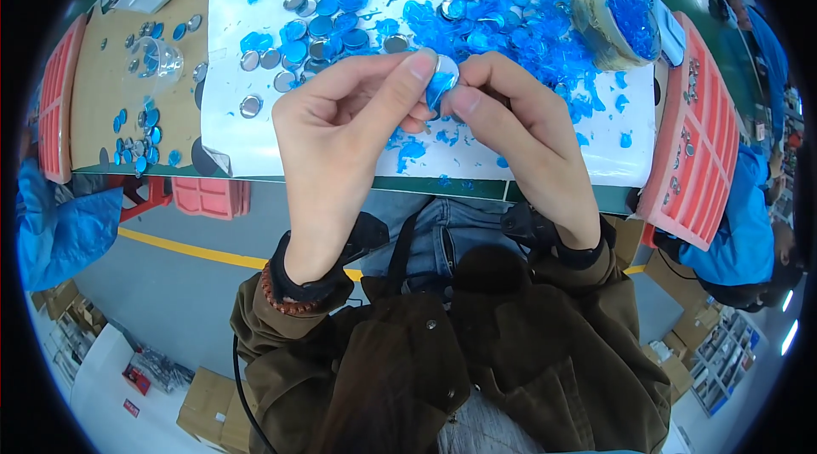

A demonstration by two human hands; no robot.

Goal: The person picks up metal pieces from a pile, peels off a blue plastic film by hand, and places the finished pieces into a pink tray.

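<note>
Above the near edge of the table, a small round metal disc is held up between my two hands. Its upper part shows bare silver, and blue film covers the lower part. My left hand pinches the disc between thumb and fingers on its left side. At the right edge, my right hand has thumb and forefinger closed where the film meets the rim; its fingertips are partly hidden. Beyond my hands, several silver and blue-covered discs lie loose on white sheeting.
A large heap of crumpled blue film scraps spreads over the table's right half. A tub full of blue scraps stands there. Red slatted trays flank the table. On brown board at left are a clear cup and more discs.
</note>
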